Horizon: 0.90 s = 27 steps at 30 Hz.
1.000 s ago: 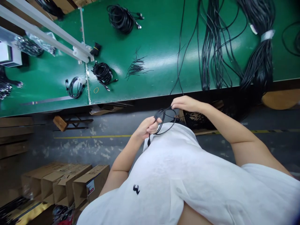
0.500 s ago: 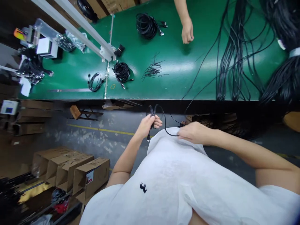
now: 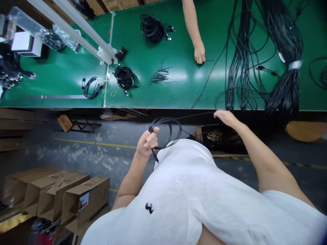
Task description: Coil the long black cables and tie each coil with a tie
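My left hand (image 3: 147, 141) is closed around a looped black cable (image 3: 170, 134), held in front of my shirt below the bench edge. One plug end of the cable points down beneath the fist. From the loops a strand runs right to my right hand (image 3: 226, 117), whose fingers pinch it near the bench's front edge. Past that hand, a faint blurred loop of cable rises over the green bench (image 3: 178, 92). Several long black cables (image 3: 245, 68) lie across the bench beyond my right hand.
Another person's hand (image 3: 199, 54) rests on the bench near a thin dark tie. Coiled cables (image 3: 152, 29), a smaller coil (image 3: 124, 77) and a pile of thin ties (image 3: 160, 75) lie there. A tied cable bundle (image 3: 286, 68) is at right; cardboard boxes (image 3: 87, 197) stand lower left.
My right hand has moved right and up toward the bench edge, drawing the cable out. Wider loops now hang from my left hand. The other person's hand has lowered onto the bench.
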### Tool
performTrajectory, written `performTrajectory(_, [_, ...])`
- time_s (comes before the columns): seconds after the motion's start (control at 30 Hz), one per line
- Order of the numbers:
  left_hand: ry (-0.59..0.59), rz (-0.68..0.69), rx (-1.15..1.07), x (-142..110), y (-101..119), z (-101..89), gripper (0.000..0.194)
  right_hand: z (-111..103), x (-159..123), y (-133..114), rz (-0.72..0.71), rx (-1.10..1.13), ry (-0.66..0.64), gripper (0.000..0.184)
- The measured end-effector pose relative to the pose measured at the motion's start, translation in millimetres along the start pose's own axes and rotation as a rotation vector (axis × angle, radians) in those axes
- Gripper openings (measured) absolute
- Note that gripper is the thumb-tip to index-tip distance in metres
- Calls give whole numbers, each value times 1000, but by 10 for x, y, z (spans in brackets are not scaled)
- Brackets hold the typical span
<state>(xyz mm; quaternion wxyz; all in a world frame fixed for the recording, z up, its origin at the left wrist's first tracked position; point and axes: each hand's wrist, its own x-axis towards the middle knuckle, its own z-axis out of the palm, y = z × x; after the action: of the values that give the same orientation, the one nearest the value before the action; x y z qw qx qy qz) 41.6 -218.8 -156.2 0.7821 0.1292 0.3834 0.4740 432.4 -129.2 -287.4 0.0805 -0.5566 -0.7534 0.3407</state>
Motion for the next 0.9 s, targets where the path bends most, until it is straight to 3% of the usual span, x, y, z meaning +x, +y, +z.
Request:
performTrajectory(0.03, [73, 62, -33, -8, 70, -37, 20, 94, -112, 10, -18, -70, -97, 37])
performTrajectory(0.1, [159, 115, 1, 16, 136, -87, 27, 259, -376, -215, -165, -196, -274, 36])
performTrajectory(0.2, [134, 52, 288, 133, 9, -91, 40, 312, -653, -910, -516, -223, -329, 41])
performTrajectory(0.3, [62, -29, 544, 239, -280, -21, 41, 126, -555, -1513, -688, -99, -277, 44])
performTrajectory(0.4, [-93, -85, 645, 255, -511, 86, 37, -79, -229, -1745, -636, 41, -256, 40])
performTrajectory(0.47, [-212, -144, 557, 226, -582, 153, 37, -149, -25, -1704, -567, 135, -267, 38])
performTrajectory(0.53, [-258, -227, 358, 181, -586, 200, 39, -174, 114, -1512, -489, 222, -279, 39])
performTrajectory(0.63, [-224, -297, 131, 100, -452, 198, 36, -170, 162, -926, -302, 296, -220, 42])
performTrajectory(0.73, [-26, -157, -11, 37, -164, 94, 19, -114, 9, -211, -36, 130, -72, 42])
performTrajectory(0.8, [161, 12, -91, 22, 31, -8, 14, -35, -183, 69, 69, -124, -87, 39])
performTrajectory(0.83, [230, 81, -101, 30, 100, -57, 18, 14, -294, 96, 54, -235, -124, 37])
performTrajectory(0.9, [302, 161, -26, 80, 142, -132, 26, 109, -517, -93, -133, -357, -211, 35])
